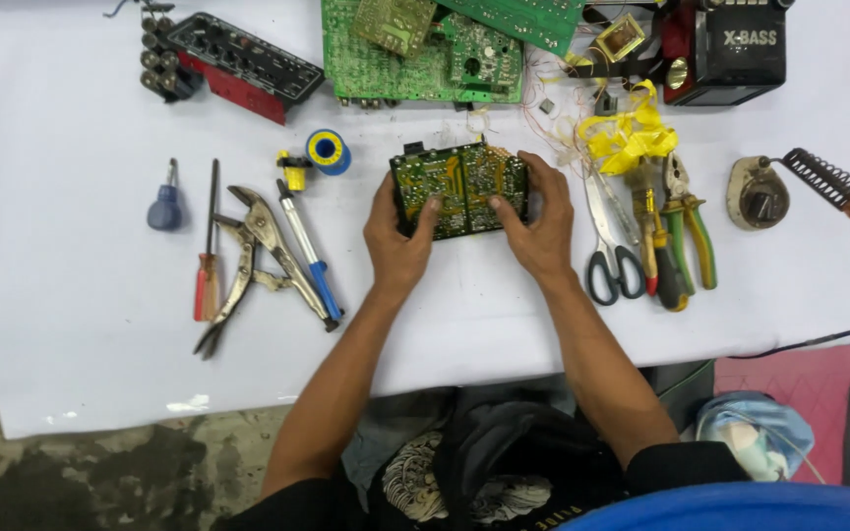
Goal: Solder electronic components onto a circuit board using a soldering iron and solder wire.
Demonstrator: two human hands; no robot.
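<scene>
Both hands — left hand [398, 241], right hand [541, 224] — have fingers clamped on the small green rectangular circuit board's [460, 188] short ends, its long axis crosswise on the white worktop [71, 324].

- Circuit board [461, 189], centre of frame: green laminate, glossy, with dull solder.
- White sheet [71, 324] covering the table: matt, smooth, like paper or cloth.
- Locking pliers [253, 258], left of centre: bare, shiny metal.
- Scissors [610, 246], right of centre: metal blades, black plastic handles.
- Screwdriver [208, 258], left: red plastic handle.
</scene>
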